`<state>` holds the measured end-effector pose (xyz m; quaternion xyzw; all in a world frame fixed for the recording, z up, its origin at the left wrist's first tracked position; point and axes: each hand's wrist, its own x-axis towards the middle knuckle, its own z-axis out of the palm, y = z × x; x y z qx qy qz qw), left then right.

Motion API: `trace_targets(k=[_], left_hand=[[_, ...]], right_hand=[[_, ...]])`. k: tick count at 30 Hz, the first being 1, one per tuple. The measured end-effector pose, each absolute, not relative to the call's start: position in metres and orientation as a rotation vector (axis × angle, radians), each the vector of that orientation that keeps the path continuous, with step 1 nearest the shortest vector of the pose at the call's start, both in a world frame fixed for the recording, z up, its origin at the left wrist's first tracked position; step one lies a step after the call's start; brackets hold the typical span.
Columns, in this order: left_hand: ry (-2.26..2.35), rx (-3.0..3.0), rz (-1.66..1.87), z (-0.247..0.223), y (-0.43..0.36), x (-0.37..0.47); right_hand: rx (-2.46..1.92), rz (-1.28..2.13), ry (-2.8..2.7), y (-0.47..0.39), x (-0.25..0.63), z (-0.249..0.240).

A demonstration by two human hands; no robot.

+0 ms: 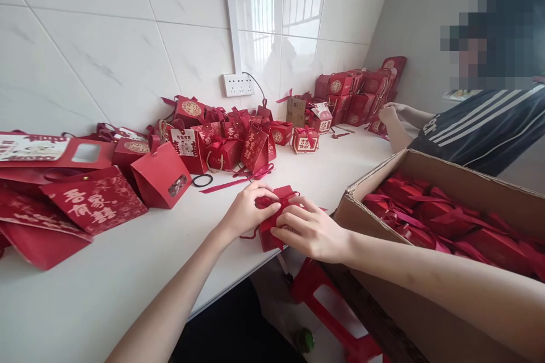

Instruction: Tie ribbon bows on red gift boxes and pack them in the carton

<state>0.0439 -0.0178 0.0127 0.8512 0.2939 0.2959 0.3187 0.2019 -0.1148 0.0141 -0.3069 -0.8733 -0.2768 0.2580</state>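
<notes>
A small red gift box [268, 237] lies near the front edge of the white table, with a dark red ribbon [293, 195] across its top. My left hand [244, 210] is closed at the box's left side, thumb and fingers pinching the ribbon. From the right, my right hand [310, 229] reaches over the box with fingers curled against the ribbon and the box front. Its fingertips partly cover the ribbon, so the exact grip there is hard to see. A twisted red cord [250, 235] sticks out at the box's left.
Many red gift boxes [221, 153] crowd the table along the wall. An open cardboard carton [374, 227] full of ribboned boxes stands at the right. Below it is a red stool [315, 289]. A black ring [202, 180] lies on the table. Another person's hand [392, 113] works at far right.
</notes>
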Motion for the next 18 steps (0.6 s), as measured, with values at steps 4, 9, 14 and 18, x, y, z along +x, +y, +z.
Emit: trace_targets(k=[4, 9, 14, 18], left_hand=[[0.864, 2.266, 0.809, 0.017, -0.023, 0.047], [0.94, 2.301, 0.87, 0.015, -0.031, 0.053], [0.955, 2.281, 0.883, 0.013, -0.032, 0.055], [0.947, 2.256, 0.875, 0.012, -0.031, 0.054]], right_hand=[[-0.823, -0.741, -2.385, -0.117, 0.201, 0.017], [-0.802, -0.75, -2.391, -0.118, 0.2, 0.018], [-0.761, -0.72, -2.417, -0.12, 0.199, 0.017], [-0.693, -0.599, -2.444, -0.119, 0.205, 0.027]])
